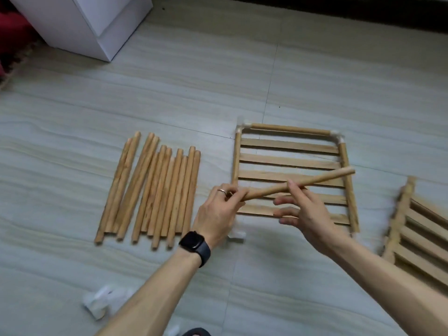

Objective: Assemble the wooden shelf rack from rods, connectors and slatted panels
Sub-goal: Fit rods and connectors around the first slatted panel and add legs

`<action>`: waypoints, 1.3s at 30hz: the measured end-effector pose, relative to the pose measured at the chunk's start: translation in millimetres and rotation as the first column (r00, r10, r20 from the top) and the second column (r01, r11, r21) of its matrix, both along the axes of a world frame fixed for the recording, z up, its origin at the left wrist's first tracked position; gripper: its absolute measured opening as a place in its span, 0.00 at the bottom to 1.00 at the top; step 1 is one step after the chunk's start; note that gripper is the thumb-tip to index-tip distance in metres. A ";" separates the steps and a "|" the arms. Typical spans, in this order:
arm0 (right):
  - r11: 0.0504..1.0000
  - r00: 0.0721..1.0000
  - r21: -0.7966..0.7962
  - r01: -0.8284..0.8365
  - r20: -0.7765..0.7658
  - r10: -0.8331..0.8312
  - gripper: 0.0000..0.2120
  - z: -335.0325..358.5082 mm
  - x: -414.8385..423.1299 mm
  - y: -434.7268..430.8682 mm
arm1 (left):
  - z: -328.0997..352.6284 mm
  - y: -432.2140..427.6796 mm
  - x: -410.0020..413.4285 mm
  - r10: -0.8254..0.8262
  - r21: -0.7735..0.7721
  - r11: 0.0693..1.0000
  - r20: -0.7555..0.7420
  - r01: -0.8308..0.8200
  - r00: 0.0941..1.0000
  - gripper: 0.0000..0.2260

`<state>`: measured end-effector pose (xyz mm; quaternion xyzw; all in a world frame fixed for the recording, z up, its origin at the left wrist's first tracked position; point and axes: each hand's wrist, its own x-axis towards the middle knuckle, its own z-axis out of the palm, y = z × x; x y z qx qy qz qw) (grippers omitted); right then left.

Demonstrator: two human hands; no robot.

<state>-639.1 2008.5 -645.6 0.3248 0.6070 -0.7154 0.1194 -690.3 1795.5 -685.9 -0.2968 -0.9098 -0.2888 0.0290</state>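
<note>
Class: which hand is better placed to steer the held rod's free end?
Right, probably. The right hand pinches the rod mid-length, nearer its free end; the left hand only grips the opposite tip.

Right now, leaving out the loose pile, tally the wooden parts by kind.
slatted panels: 2
fitted frame rods: 3
held rod, in left hand and right hand: 1
Total: 6
</note>
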 end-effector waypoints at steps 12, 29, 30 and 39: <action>0.878 0.858 0.126 0.461 0.187 -0.478 0.15 -52.1 87.8 29.7 | -39.7 -14.2 63.5 0.400 -0.183 0.913 0.581 -0.365 0.709 0.25; 0.894 0.874 0.048 0.446 0.191 -0.446 0.16 -73.9 99.9 7.3 | -33.1 -2.1 65.1 0.521 -0.182 0.831 0.585 -0.525 0.622 0.15; 0.902 0.887 0.071 0.425 0.165 -0.431 0.17 -73.2 99.2 7.4 | -33.4 -1.7 65.2 0.523 -0.185 0.830 0.585 -0.526 0.620 0.15; 0.912 0.915 0.124 0.392 0.052 -0.400 0.17 -58.6 81.3 1.2 | -32.2 3.9 60.2 0.584 -0.176 0.774 0.569 -0.608 0.579 0.17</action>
